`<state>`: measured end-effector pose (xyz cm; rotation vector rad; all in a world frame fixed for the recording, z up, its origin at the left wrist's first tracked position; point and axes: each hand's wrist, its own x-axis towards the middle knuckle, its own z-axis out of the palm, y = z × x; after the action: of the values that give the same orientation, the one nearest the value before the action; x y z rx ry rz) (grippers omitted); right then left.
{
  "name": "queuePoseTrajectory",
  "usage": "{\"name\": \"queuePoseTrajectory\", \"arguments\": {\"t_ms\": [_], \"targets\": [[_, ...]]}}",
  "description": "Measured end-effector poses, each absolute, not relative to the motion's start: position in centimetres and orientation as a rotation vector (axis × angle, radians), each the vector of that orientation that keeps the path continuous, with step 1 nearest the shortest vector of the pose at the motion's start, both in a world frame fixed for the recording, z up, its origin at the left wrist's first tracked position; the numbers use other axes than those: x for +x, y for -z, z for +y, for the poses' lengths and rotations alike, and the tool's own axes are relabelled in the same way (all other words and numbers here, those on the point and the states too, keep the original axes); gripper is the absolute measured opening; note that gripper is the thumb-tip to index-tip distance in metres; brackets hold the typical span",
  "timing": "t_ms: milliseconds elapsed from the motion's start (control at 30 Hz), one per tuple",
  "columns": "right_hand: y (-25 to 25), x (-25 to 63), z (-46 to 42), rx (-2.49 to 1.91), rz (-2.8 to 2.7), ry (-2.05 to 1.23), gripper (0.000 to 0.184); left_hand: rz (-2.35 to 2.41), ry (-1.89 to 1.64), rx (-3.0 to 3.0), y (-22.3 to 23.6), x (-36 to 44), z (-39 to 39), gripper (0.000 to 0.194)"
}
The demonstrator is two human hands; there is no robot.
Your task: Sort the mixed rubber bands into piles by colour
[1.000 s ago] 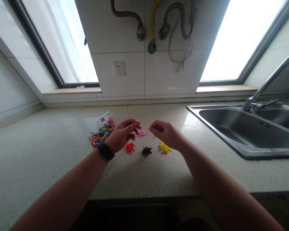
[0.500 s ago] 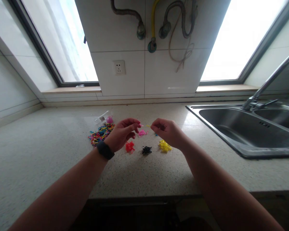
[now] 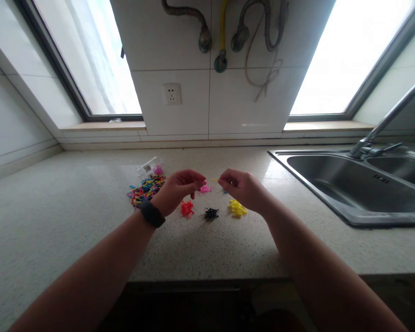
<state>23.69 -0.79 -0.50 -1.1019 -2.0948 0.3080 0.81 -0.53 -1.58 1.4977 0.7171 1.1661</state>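
My left hand, with a black band on the wrist, is pinched closed at the fingertips on a small pink rubber band, mostly hidden. Facing it, my right hand pinches a small yellow rubber band that pokes out toward the left. Beneath the fingertips lies a little pink pile. A bit of blue shows under my right hand. Nearer to me are separate piles of red bands, black bands and yellow bands.
A mixed heap of coloured bands lies left of my left hand, partly covered by it. Behind it are a clear plastic bag and a pink round object. At right, a steel sink with a faucet is set into the countertop.
The pink band at my left fingertips has dipped lower and is now more hidden by the fingers. Both hands stay close together; the view has tilted slightly.
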Motion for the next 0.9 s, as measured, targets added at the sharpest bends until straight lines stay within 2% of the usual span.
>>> {"name": "queuePoseTrajectory", "arguments": {"t_ms": [233,433,633,900], "targets": [[0.1,24.4,-0.7,-1.219,-2.163,-0.058,0.016,1.060,-1.043,2.005,2.2,0.3,0.5,0.025],[-0.1,24.6,-0.8,-1.240,-2.131,-0.063,0.015,1.180,-0.867,2.302,3.2,-0.4,1.9,0.025],[-0.3,24.5,-0.9,-1.262,-2.145,-0.097,0.015,1.214,-0.846,2.496,4.0,-0.3,3.1,0.019],[0.0,25.0,-0.4,-1.238,-2.148,-0.126,0.017,1.089,-0.798,2.460,3.7,-0.8,3.1,0.016]]}}
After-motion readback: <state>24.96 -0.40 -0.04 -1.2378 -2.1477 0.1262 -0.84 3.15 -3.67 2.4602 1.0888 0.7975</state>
